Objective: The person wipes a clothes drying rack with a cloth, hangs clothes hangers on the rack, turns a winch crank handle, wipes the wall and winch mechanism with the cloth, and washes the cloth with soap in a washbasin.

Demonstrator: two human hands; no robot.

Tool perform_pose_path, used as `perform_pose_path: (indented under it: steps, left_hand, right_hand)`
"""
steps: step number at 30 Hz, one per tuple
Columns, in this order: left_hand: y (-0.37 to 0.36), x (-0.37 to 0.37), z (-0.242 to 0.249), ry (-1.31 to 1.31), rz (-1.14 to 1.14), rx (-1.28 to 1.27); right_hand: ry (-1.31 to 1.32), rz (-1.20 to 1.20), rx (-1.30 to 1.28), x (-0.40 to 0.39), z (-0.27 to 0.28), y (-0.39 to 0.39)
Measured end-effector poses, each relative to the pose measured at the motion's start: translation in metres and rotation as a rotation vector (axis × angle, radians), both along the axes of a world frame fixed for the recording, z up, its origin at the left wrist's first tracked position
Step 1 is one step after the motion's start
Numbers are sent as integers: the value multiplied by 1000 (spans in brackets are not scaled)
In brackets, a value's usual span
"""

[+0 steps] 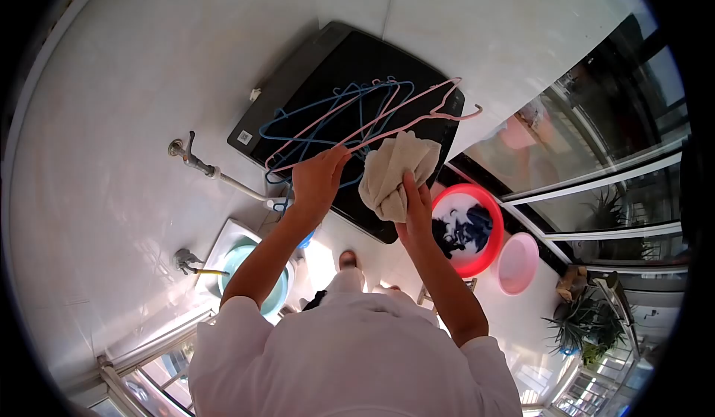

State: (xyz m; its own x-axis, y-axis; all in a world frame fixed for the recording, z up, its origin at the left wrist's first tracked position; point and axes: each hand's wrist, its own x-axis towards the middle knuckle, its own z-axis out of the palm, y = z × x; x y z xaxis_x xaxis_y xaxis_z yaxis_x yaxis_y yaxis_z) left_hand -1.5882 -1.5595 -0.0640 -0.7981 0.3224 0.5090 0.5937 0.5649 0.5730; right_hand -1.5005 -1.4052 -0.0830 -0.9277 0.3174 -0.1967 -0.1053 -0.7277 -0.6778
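Observation:
My left hand [319, 182] is closed on a pink hanger [380, 124], whose hook points to the right. A bunched beige cloth [397, 172] is gripped in my right hand [414, 208], just right of the hanger's lower bar. Several blue hangers [305, 122] and another pink one lie in a tangle on the dark lid of a black machine [298, 67], beyond and beneath my left hand.
A red basin [497, 231] with dark clothes in sudsy water stands right of the machine, beside a pink basin [518, 264]. At the left are a wall tap [195, 162] and a sink [223, 249] holding a teal basin. Plants [588, 324] stand lower right.

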Motion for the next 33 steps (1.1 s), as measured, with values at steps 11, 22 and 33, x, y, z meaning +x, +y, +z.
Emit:
perform_pose_path:
  steps: [11,22,33]
  left_hand:
    - [30,84,62,-128,-306,175]
    - [123,61,49,-400,-442,730]
    - [111,52,67,-745,-434,972]
  right_hand:
    - [212,-115,579,8,56,42]
    - [51,85,1373,63,40,60]
    - [73,-353,1191,165,-22,105]
